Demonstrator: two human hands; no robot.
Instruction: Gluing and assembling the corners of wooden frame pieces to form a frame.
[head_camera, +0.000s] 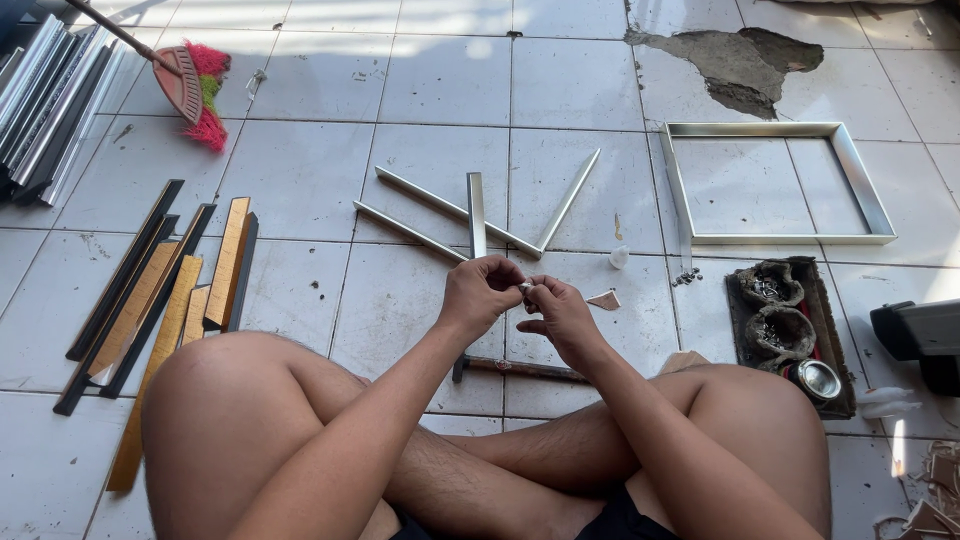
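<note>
Beyond my hands the white tiled floor carries an assembled silver frame off to the right, loose silver frame strips just ahead, and wooden strips out to the left. My left hand and right hand meet fingertip to fingertip, both pinched shut on a tiny metal piece held above my crossed legs. I judge that a loosened pinch could drop it among the floor debris, where it would be hard to find.
</note>
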